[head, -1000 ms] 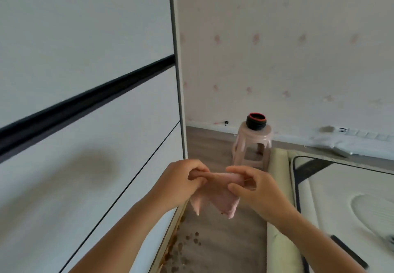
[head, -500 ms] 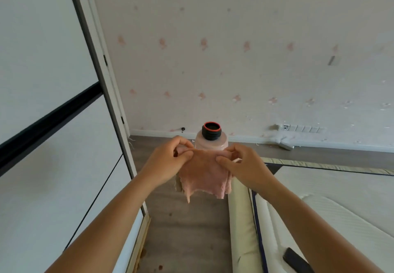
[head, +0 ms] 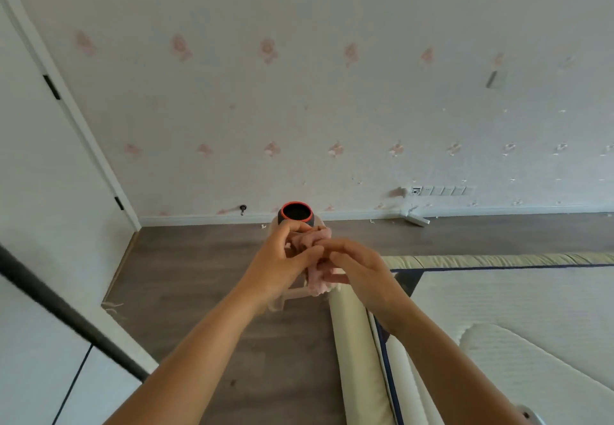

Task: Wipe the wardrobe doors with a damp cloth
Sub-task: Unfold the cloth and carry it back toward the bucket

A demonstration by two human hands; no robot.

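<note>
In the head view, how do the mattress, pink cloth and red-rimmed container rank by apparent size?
1. mattress
2. pink cloth, bunched, partly hidden
3. red-rimmed container; similar, and farther away, so unsure

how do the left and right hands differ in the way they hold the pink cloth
The left hand sits higher, fingers curled over the top of the pink cloth; the right hand sits lower, fingers pointing left along its side. The left hand's fingertips overlap the red-rimmed jar behind; the right hand's do not. Both grip the bunched cloth.
</note>
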